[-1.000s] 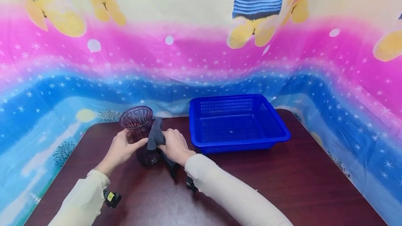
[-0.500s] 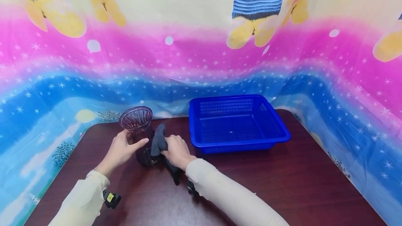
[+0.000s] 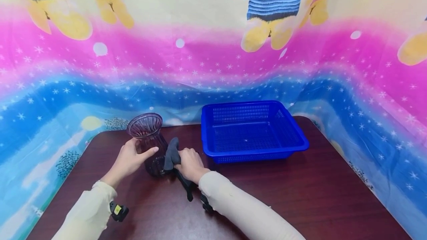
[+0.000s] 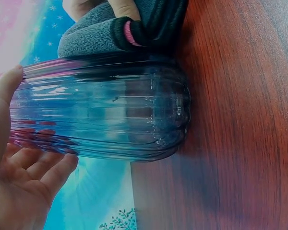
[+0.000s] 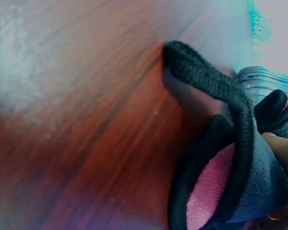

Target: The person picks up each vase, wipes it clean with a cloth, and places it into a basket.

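Note:
A ribbed, purple-tinted glass vase with a flared rim stands on the table at the left. My left hand grips it round the neck, thumb on the near side and fingers behind. In my right hand is a bunched grey cloth with black edging, held against the lower right side of the vase. Pink lining shows in the cloth's folds in the right wrist view, and a black edge dangles toward the tabletop. The left wrist view shows the vase's clear body with the cloth along its side.
A blue plastic basket with perforated walls stands at the back right of the dark red wooden table. Behind the table hangs a printed cloth backdrop, close to its back edge.
My right hand has slid the cloth down along the vase's side, slightly to the right and toward me. The left hand and vase stay in place.

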The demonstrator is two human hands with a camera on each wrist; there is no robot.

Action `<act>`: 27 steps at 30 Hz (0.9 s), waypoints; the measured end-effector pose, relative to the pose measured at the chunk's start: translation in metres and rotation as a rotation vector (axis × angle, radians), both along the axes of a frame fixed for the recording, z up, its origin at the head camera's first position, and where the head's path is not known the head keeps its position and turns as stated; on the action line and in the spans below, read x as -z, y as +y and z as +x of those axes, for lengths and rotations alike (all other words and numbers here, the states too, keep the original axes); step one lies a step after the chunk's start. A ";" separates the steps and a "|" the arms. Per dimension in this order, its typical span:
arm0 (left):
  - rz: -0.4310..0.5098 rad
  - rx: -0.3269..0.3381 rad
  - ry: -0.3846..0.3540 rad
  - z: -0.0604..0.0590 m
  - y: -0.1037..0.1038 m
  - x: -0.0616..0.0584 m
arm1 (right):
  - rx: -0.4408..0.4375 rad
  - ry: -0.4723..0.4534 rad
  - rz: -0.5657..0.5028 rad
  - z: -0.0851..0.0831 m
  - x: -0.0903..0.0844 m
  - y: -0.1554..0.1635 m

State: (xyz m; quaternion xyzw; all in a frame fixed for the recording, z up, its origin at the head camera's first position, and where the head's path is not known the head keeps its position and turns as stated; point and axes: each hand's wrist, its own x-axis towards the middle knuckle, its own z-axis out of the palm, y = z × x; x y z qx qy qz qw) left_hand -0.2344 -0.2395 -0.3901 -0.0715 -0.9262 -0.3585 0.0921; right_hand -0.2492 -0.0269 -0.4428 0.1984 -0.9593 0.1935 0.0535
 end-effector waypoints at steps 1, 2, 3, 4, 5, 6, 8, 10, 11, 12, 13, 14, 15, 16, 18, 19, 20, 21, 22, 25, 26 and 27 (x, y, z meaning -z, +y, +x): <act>-0.002 0.001 0.002 0.000 0.000 0.000 | -0.001 0.003 0.002 0.000 0.001 0.000; -0.004 0.001 0.004 0.000 0.000 0.000 | -0.002 0.005 0.002 -0.001 0.001 0.000; -0.004 0.002 0.005 0.000 0.000 0.000 | -0.005 0.002 -0.001 -0.001 0.002 0.001; -0.004 0.002 0.006 0.000 0.000 0.000 | -0.007 -0.001 -0.004 -0.002 0.003 0.001; -0.005 0.002 0.007 0.000 0.000 0.000 | -0.009 -0.009 -0.011 -0.002 0.005 0.002; -0.005 0.002 0.005 0.000 0.001 0.000 | -0.012 -0.013 -0.016 -0.003 0.007 0.002; -0.003 0.000 0.000 -0.001 0.001 0.000 | -0.017 -0.025 -0.031 -0.004 0.009 0.004; -0.001 -0.002 -0.002 -0.001 0.001 0.000 | -0.020 -0.033 -0.038 -0.004 0.011 0.005; -0.001 -0.002 -0.003 0.000 0.001 0.000 | -0.022 -0.037 -0.041 -0.004 0.011 0.005; -0.002 -0.002 -0.005 0.000 0.001 0.000 | -0.022 -0.037 -0.044 -0.004 0.011 0.005; -0.001 -0.001 -0.003 0.000 0.001 0.000 | -0.021 -0.042 -0.049 -0.004 0.012 0.006; 0.000 0.001 -0.003 0.000 0.001 0.000 | -0.021 -0.046 -0.055 -0.004 0.012 0.006; 0.001 0.002 -0.002 0.000 0.001 0.000 | -0.019 -0.054 -0.060 -0.004 0.012 0.006; 0.002 0.004 -0.002 0.000 0.001 0.000 | -0.017 -0.061 -0.068 -0.004 0.012 0.006; 0.004 0.008 -0.005 0.000 0.002 0.001 | -0.014 -0.070 -0.085 -0.003 0.012 0.007; 0.005 0.008 -0.006 0.000 0.001 0.001 | -0.015 -0.074 -0.092 -0.003 0.011 0.007; 0.007 0.008 -0.008 0.000 0.001 0.001 | -0.014 -0.077 -0.095 -0.003 0.011 0.007; 0.008 0.008 -0.009 0.000 0.001 0.001 | -0.016 -0.077 -0.101 -0.003 0.011 0.007; 0.008 0.008 -0.010 0.001 0.001 0.001 | -0.017 -0.077 -0.104 -0.002 0.011 0.007; 0.011 0.004 -0.010 0.001 0.001 0.000 | -0.018 -0.080 -0.119 -0.002 0.010 0.006; 0.013 0.004 -0.010 0.001 0.000 0.000 | -0.019 -0.083 -0.125 -0.002 0.010 0.006; 0.012 0.002 -0.009 0.001 0.000 0.000 | -0.020 -0.085 -0.134 -0.002 0.009 0.006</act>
